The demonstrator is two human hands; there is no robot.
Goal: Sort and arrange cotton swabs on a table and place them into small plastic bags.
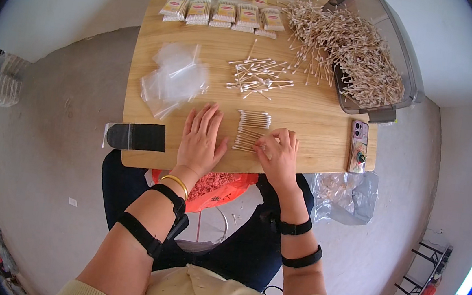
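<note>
A neat row of cotton swabs [252,120] lies side by side near the table's front edge, their white tips lined up. My right hand [279,155] is at the row's lower right, thumb and fingers pinched together on a cotton swab; the fingers partly cover the swabs there. Left of the row, my left hand [198,143] rests flat on the wood with its fingers stretched out, holding nothing. Just beyond the row, a small loose pile of cotton swabs [260,76] lies criss-crossed.
Clear plastic bags [177,77] lie at the left, above a black strip [138,136]. Filled swab packs [225,11] line the back. A tipped grey bin [379,112] spills a swab heap [362,57] at right, near a phone [358,144]. A red bag [230,196] hangs below the table edge.
</note>
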